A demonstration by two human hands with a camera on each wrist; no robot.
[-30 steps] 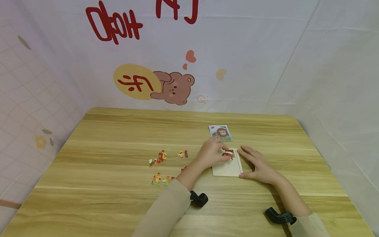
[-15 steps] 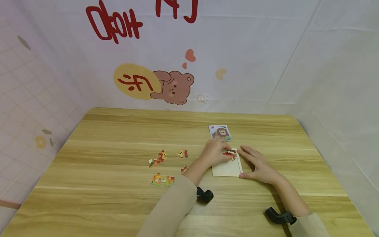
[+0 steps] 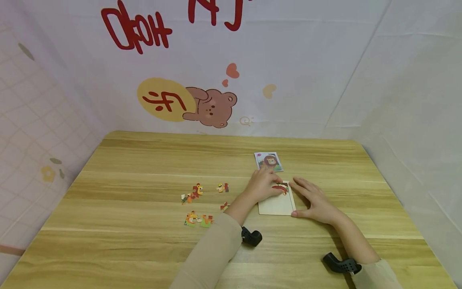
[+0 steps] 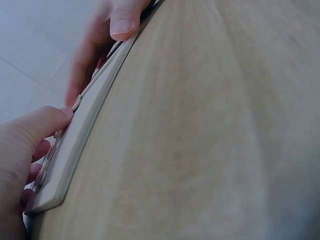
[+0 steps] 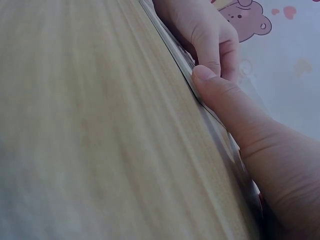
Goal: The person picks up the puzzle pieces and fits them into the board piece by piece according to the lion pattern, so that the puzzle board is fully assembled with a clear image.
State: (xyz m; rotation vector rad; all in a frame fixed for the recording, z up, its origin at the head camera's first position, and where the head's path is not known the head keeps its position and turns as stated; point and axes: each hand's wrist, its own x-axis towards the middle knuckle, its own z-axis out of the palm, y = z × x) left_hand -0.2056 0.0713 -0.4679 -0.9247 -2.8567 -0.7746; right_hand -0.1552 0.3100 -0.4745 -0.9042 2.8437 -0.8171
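Observation:
A pale, shallow square puzzle board [image 3: 275,206] lies on the table right of centre. Red and brown jigsaw pieces [image 3: 285,192] sit in its far right corner. Over them, my left hand [image 3: 261,185] pinches a puzzle piece between thumb and fingers; the hand itself hides most of that piece. In the left wrist view, the thumb tip is right at the thin edge of a piece [image 4: 77,102] above the board. My right hand [image 3: 317,202] spans the board's right side, thumb at the near corner and fingertips at the far one, holding it.
A lion picture card [image 3: 270,161] lies just beyond the board. To the left, several loose jigsaw pieces [image 3: 197,190] are spread on the wooden table [image 3: 126,241]. More pieces [image 3: 207,220] lie nearer, beside the left sleeve [image 3: 213,251]. A white printed backdrop [image 3: 296,80] stands behind.
My left hand has shifted slightly right and away over the board's far right corner, with the piece at its fingertips turning and settling lower. The right hand and board have stayed put.

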